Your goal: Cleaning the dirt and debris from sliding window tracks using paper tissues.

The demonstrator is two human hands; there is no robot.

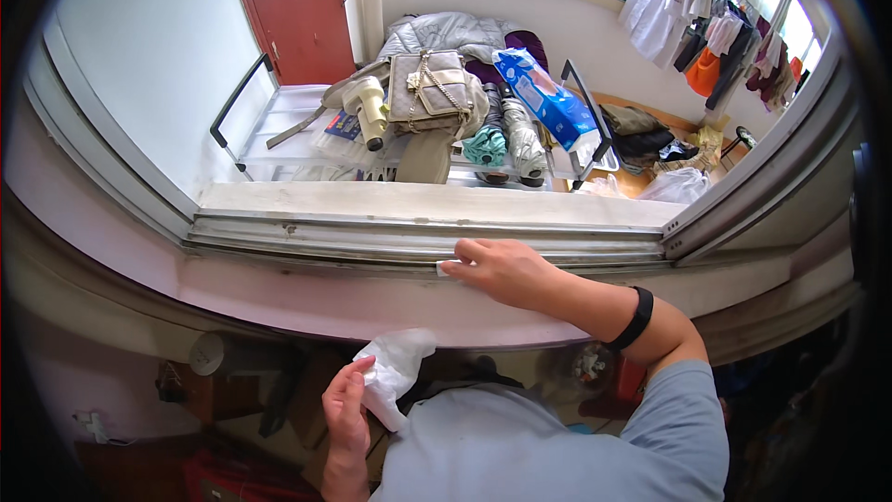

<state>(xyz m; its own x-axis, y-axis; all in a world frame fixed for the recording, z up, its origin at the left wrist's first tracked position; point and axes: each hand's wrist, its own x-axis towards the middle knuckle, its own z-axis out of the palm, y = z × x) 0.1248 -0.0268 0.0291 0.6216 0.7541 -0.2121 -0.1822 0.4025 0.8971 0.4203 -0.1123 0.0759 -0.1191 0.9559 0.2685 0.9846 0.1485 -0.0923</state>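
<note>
My right hand [506, 271] reaches over the pink window sill [307, 302] to the metal window track [372, 244]. Its fingers are closed on a small white wad [445, 269], perhaps tissue, at the front edge of the track; most of the wad is hidden under the fingers. Below the sill, close to my body, my left hand [345, 409] pinches a crumpled white tissue [398, 364] that hangs loosely beside my shirt. A dark band circles my right forearm.
Beyond the track stands a clear rack [269, 135] with black handles, bearing a beige handbag [427, 88], folded umbrellas [525, 139] and a blue package [548, 98]. Clothes [720, 46] hang at the far right. A metal window frame [762, 181] borders the opening on the right.
</note>
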